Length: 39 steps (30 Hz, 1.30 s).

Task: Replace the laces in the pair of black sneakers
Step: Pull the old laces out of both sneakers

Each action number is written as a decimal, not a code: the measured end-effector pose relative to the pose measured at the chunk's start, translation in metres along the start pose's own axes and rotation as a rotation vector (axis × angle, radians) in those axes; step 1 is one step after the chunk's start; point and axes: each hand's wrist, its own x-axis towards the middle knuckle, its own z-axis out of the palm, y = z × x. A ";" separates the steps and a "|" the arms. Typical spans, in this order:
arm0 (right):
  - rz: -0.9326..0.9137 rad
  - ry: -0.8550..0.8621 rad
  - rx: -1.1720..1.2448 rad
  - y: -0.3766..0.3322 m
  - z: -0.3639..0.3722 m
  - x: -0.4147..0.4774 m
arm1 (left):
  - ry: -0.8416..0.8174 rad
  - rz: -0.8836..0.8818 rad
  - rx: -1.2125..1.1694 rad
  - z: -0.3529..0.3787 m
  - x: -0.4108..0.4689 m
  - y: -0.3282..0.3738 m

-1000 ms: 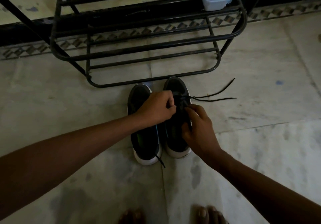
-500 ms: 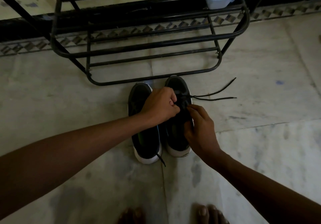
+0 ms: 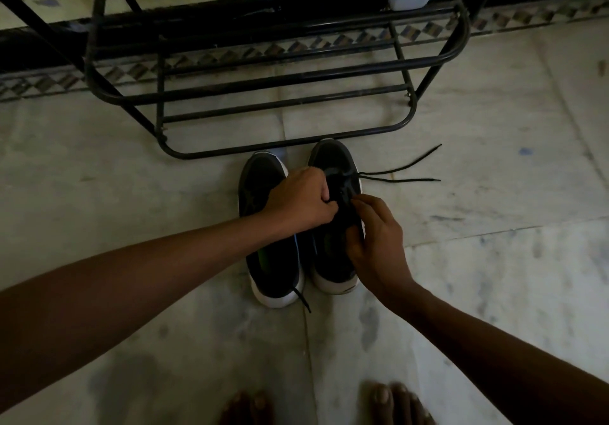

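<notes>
Your left hand [image 3: 298, 200] pinches the limp, light lace [image 3: 402, 179]; beside those fingers, your right hand [image 3: 379, 246] grips the soft sneaker [image 3: 333, 156] (thread by the stiff tip).

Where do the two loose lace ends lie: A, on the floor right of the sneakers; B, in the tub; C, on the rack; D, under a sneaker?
A: both lace ends trail from the right sneaker across the floor to its right.
</notes>
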 end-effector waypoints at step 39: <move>0.072 -0.063 -0.076 -0.007 0.000 0.002 | -0.307 0.180 0.974 -0.102 0.011 -0.021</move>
